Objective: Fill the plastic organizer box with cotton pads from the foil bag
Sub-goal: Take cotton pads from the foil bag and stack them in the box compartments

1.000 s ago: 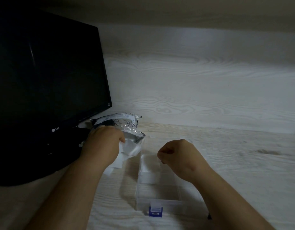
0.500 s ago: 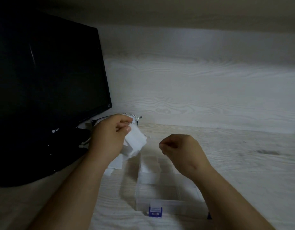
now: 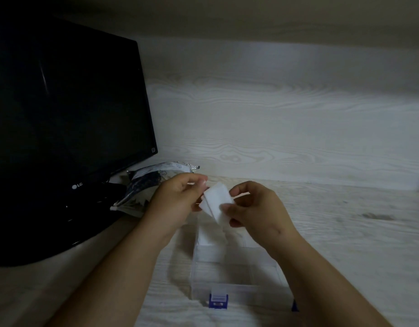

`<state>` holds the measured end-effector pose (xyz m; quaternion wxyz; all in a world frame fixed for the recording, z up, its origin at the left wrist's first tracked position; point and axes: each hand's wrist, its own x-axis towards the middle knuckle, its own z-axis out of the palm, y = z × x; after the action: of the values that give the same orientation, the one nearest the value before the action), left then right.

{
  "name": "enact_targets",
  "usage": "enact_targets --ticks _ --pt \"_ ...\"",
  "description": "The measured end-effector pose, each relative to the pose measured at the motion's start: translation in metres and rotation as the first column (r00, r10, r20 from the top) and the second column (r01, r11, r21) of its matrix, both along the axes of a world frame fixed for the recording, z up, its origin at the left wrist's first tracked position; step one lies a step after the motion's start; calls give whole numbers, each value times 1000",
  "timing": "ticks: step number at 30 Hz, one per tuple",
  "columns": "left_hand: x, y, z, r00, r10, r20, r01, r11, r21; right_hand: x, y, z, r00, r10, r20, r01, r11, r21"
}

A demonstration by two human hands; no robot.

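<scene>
Dim light. Pale wood-grain tabletop (image 3: 345, 232), with a matching wall panel (image 3: 274, 114) rising from its far edge. A black LG monitor (image 3: 62, 114) stands on the left side. The foil bag (image 3: 152, 182) lies crumpled at its foot, toward the far left.

The clear plastic organizer box (image 3: 194, 256) sits by the near edge, about mid-width, with a blue latch (image 3: 218, 300) on its near wall.

Cotton pads (image 3: 218, 201): a small white stack held in the air above the box's far end, clear of the bag.
- Left hand (image 3: 175, 201): grip pinching the stack's left edge.
- Right hand (image 3: 258, 208): grip pinching its right side.

The far-left compartment seems to hold white pads; too dim to be sure.

Judgement: the pads are near weightless, soft and compressible, not slippery. A stack will fan apart unless pinched across its flat faces. The box looks light and may slide if pushed sideways.
</scene>
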<state>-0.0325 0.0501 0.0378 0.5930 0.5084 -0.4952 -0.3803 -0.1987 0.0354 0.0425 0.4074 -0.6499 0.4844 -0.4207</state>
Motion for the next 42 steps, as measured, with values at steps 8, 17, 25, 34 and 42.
enact_targets --ticks 8,17,25,34,42 --pt "3 -1 -5 992 -124 -40 125 991 49 -1 -2 0 987 -32 160 22 998 67" --pt "1 -4 -6 992 -104 68 100 994 51 -1 -3 -2 987 -88 131 95 994 -48" --pt "2 -3 -5 995 -77 71 74 996 46 -6 -3 2 987 11 157 -7 1000 -29" --pt "1 -1 -5 992 -109 65 106 993 44 -4 -6 -4 985 -38 -169 29 998 -56" --pt "-1 1 -1 987 -101 -126 121 980 156 -4 -5 -4 998 -68 -2 68 998 18"
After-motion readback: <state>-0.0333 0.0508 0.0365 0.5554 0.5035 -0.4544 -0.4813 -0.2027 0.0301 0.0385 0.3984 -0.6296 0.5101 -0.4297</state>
